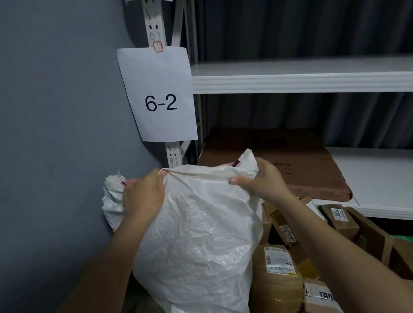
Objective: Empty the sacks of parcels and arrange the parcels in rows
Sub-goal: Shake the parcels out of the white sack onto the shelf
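Gripping the top hem of one big white woven plastic sack (195, 237), left hand (144, 195) at 10 o'clock and right hand (259, 179) at 2, both clamped on bunched fabric, probably to lift and tip it; sack stands against the wall, brown cardboard parcels (285, 272) piled at its 3 o'clock, six or so visible; a second white sack (112, 198) sits behind.

We read "6-2" on the paper sheet (159, 94) fixed to the shelf post (153, 18). A small box (340, 219) bears "3006" on its label. The other labels are too blurred for us.
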